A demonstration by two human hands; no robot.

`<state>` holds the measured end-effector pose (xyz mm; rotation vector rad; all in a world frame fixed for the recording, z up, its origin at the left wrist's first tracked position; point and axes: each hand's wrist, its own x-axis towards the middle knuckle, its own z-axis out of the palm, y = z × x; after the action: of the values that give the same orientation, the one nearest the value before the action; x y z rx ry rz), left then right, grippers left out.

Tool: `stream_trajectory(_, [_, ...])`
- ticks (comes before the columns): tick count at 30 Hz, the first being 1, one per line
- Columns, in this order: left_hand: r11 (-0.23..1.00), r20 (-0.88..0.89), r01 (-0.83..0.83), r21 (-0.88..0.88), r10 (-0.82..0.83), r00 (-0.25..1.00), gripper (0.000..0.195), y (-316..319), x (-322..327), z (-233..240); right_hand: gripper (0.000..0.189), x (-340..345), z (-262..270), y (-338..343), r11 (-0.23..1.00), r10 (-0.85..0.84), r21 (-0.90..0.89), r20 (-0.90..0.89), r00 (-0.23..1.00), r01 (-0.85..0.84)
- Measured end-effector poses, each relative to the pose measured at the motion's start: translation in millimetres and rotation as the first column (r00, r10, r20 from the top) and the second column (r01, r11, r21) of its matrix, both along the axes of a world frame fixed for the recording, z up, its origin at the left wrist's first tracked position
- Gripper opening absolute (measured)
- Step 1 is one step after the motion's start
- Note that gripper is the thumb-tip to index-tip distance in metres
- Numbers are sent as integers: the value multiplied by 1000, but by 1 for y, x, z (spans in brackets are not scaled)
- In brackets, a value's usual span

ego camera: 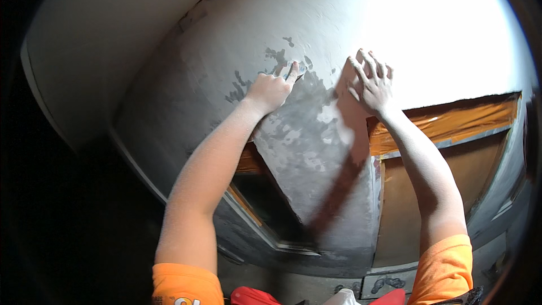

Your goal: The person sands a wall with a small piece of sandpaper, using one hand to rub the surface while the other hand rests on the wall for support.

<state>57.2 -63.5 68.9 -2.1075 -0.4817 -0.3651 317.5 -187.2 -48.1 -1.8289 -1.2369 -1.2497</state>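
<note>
My left hand [271, 89] is raised against a grey plastered wall [305, 169]. Under its extended index finger is a small flat piece [301, 70] with a pale printed face and a dark edge; whether it is a scraper or a folded sheet, I cannot tell. Dark patches mottle the wall around and below this hand, among smoother pale areas. To the right, my right hand [372, 84] has its fingers spread on or close to the brightly lit wall, and nothing shows in it. Its arm casts a long shadow down the surface.
A dark window opening [269, 197] lies below my left arm. Behind my right forearm is a doorway with a brown panel [400, 216] and orange plastic sheeting [474, 114] along its top. The ceiling [114, 42] meets the wall at upper left. Slippers [388, 283] lie on the floor.
</note>
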Motion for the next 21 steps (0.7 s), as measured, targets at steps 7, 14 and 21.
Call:
stream_trajectory(7, [992, 323, 114, -47, -93, 942, 70, 8, -1, 11, 70, 27, 60, -15, 951, 225, 177, 168, 960, -254])
stream_trajectory(14, [933, 560, 304, -193, -149, 815, 70, 11, 18, -48, 75, 14, 60, -21, 985, 131, 88, 185, 974, -150])
stream_trajectory(21, [929, 580, 313, -197, -147, 801, 67, 10, 26, -55, 71, 31, 32, -23, 989, 6, 140, 225, 974, -39])
